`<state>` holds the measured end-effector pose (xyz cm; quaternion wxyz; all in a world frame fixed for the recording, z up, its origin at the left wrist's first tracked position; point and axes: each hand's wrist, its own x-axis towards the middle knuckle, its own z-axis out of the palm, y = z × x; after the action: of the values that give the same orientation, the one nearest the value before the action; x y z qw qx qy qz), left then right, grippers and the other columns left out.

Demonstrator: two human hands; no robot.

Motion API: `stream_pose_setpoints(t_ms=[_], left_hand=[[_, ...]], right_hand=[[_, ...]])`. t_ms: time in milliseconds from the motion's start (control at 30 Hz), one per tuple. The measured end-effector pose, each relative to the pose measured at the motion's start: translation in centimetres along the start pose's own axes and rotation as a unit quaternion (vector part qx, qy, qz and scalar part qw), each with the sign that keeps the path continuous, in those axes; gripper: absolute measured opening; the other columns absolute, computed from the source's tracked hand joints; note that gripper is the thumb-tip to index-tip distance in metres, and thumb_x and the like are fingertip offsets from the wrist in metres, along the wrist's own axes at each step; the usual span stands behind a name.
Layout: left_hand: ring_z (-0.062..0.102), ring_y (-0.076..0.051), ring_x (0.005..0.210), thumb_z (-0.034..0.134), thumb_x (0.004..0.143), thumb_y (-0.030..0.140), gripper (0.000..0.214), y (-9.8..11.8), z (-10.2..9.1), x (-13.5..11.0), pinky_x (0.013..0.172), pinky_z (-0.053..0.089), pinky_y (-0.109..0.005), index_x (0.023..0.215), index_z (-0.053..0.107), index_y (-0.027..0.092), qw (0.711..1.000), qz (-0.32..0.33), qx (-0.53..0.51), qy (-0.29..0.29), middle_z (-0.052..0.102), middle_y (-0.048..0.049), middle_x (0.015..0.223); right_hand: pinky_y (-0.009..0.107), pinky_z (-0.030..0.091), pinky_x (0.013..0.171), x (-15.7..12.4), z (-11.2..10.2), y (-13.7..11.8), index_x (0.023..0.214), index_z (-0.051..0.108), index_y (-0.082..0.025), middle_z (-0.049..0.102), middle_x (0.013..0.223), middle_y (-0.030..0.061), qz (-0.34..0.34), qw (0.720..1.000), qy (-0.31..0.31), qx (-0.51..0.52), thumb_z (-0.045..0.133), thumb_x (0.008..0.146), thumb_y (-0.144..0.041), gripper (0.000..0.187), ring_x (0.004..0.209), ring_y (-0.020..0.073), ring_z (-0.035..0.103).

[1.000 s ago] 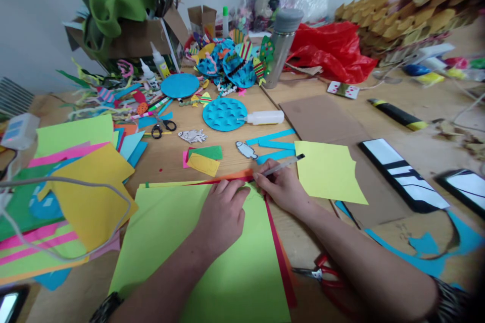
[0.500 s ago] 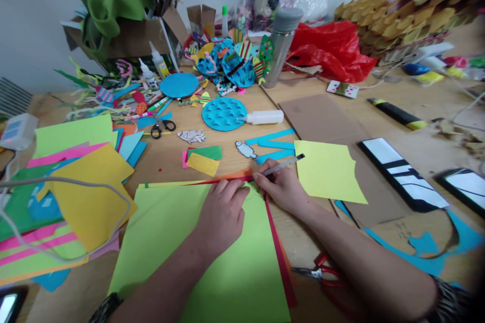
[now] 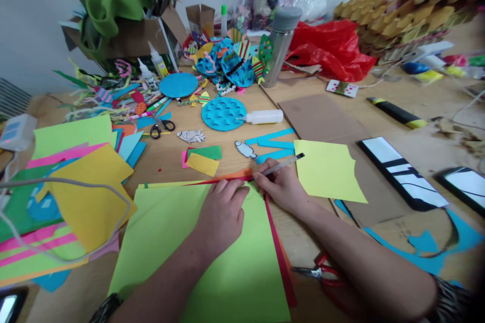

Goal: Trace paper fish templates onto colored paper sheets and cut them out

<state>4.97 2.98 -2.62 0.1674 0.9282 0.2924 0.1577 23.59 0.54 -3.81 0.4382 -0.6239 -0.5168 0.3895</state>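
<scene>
A large light-green paper sheet [image 3: 182,247] lies in front of me on top of red and orange sheets. My left hand [image 3: 222,214] rests palm down on the sheet's upper right part, fingers together and pressing the paper. My right hand [image 3: 282,186] pinches a grey pen [image 3: 284,164], its tip touching the green sheet near the top right corner. The pen's back end points right toward a yellow paper piece [image 3: 328,171].
Red-handled scissors [image 3: 322,272] lie by my right forearm. Stacked coloured sheets [image 3: 76,181] with a grey cable [image 3: 94,184] are on the left. Black scissors [image 3: 161,126], a glue bottle [image 3: 263,117], blue paper discs [image 3: 223,113], a steel flask [image 3: 278,45] and cardboard [image 3: 322,118] lie farther back.
</scene>
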Motion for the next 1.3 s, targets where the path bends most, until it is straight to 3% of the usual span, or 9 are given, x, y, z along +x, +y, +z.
stream_pose_setpoints(t_ms=[1033, 1300], left_hand=[[0.049, -0.026, 0.105, 0.045, 0.077, 0.001, 0.045, 0.12, -0.11, -0.13, 0.093, 0.046, -0.045, 0.117, 0.059, 0.013, 1.0, 0.0, 0.006, -0.002, 0.058, -0.0109, 0.118], [0.05, -0.026, 0.104, 0.045, 0.076, 0.001, 0.045, -0.01, 0.0, -0.11, 0.093, 0.046, -0.045, 0.117, 0.059, 0.016, 1.0, -0.003, 0.006, -0.001, 0.058, -0.0099, 0.117]], right_hand=[[0.025, 0.038, 0.045, 0.09, -0.04, 0.02, 0.074, 0.05, -0.02, 0.051, 0.058, -0.0029, -0.006, 1.0, -0.005, 0.016, 0.057, 0.087, -0.043, 0.027, 0.047, 0.0107, 0.048], [0.024, 0.038, 0.042, 0.1, -0.09, -0.19, 0.073, 0.049, -0.02, 0.05, 0.051, -0.0043, 0.003, 1.0, 0.003, 0.029, 0.058, 0.085, -0.041, 0.026, 0.043, 0.0105, 0.048]])
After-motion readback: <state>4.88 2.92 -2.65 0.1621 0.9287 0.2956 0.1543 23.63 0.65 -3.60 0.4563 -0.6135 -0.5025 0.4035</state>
